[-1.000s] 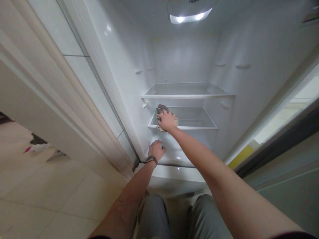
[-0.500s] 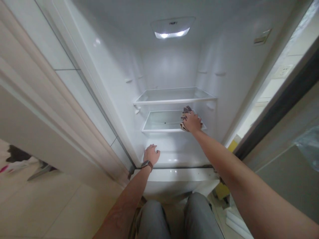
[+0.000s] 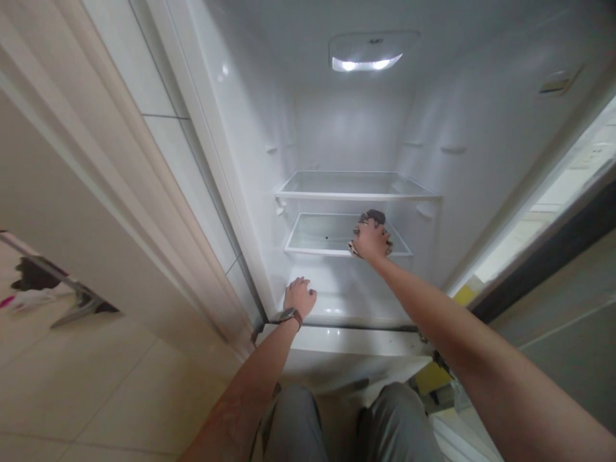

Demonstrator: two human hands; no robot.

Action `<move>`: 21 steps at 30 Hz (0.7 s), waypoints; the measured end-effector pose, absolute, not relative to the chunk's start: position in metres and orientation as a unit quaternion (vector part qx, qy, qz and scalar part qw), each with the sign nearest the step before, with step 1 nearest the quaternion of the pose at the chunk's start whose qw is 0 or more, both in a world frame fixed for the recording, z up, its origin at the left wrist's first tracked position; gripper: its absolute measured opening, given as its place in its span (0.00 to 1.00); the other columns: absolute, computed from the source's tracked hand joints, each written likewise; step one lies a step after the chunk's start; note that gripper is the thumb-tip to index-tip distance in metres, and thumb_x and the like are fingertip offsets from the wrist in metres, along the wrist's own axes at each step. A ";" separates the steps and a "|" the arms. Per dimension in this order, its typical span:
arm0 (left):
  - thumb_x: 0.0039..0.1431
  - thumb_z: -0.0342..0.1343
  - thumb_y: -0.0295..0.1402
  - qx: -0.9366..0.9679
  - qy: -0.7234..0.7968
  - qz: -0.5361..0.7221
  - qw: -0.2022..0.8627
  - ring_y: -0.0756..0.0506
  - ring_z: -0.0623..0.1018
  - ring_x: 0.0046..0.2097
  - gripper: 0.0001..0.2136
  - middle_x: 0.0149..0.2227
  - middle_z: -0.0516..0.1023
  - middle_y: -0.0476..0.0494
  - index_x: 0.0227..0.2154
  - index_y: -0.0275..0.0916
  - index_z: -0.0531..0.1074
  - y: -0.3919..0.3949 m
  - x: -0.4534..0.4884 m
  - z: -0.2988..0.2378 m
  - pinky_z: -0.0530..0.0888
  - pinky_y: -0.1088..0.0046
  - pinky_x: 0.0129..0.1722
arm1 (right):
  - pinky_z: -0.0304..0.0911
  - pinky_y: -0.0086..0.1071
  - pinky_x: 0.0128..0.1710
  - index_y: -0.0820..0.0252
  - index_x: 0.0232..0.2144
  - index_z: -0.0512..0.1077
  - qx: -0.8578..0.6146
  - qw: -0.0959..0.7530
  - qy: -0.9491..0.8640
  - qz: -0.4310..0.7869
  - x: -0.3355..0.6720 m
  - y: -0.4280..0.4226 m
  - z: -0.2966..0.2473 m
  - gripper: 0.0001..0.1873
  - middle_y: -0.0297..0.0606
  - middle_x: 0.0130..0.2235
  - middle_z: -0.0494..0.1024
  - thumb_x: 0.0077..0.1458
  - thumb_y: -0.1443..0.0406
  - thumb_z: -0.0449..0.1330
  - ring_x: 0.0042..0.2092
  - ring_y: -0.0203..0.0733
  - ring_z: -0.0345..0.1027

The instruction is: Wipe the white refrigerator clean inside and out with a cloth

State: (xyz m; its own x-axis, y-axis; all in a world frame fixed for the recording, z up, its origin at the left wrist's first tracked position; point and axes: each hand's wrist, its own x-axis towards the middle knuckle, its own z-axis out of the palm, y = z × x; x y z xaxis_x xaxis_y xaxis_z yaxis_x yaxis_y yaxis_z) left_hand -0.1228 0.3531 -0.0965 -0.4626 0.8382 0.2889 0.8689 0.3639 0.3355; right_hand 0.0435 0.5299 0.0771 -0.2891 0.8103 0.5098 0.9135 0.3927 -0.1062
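I face an open white fridge with bare glass shelves. My right hand (image 3: 370, 242) is closed on a grey and beige cloth (image 3: 373, 217) and presses it onto the right part of the lower glass shelf (image 3: 320, 240). My left hand (image 3: 299, 296), with a watch on the wrist, rests palm down with fingers spread on the fridge's bottom surface (image 3: 351, 301), at its left front. The upper glass shelf (image 3: 351, 186) sits just above the cloth. A small dark speck lies on the lower shelf left of my right hand.
The fridge door (image 3: 96, 192) stands open at the left. A lamp (image 3: 366, 63) glows in the fridge ceiling. My knees in grey trousers (image 3: 346, 423) are below the fridge. Tiled floor (image 3: 72, 385) spreads to the left, and a dark cabinet side (image 3: 553, 256) is at the right.
My right hand swept the cloth along the lower shelf from its left end to the right part. My left hand stayed on the fridge bottom.
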 end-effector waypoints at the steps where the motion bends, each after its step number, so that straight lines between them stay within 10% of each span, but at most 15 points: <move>1: 0.64 0.55 0.32 -0.519 -0.824 -0.224 0.034 0.38 0.72 0.65 0.19 0.64 0.75 0.37 0.56 0.40 0.78 0.353 -0.123 -0.096 0.67 0.59 0.66 | 0.61 0.53 0.53 0.53 0.55 0.76 -0.529 0.243 -0.807 -0.099 0.032 0.523 0.077 0.18 0.51 0.61 0.68 0.65 0.61 0.56 0.57 0.60 0.60; 21: 0.65 0.54 0.34 -0.519 -0.830 -0.200 0.032 0.36 0.78 0.56 0.15 0.52 0.81 0.33 0.51 0.37 0.79 0.350 -0.120 -0.082 0.71 0.60 0.58 | 0.59 0.52 0.54 0.45 0.56 0.74 -0.019 0.179 -0.971 -0.159 -0.006 0.454 0.006 0.17 0.37 0.71 0.64 0.74 0.63 0.50 0.64 0.56 0.57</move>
State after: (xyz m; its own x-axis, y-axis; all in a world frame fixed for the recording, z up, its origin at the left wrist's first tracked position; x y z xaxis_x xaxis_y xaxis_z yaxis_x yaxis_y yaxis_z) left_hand -0.1203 0.3496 -0.0823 -0.4583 0.8496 0.2609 0.8752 0.3804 0.2987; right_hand -0.0063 0.4545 0.0061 -0.9350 -0.0196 0.3542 0.0943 0.9487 0.3017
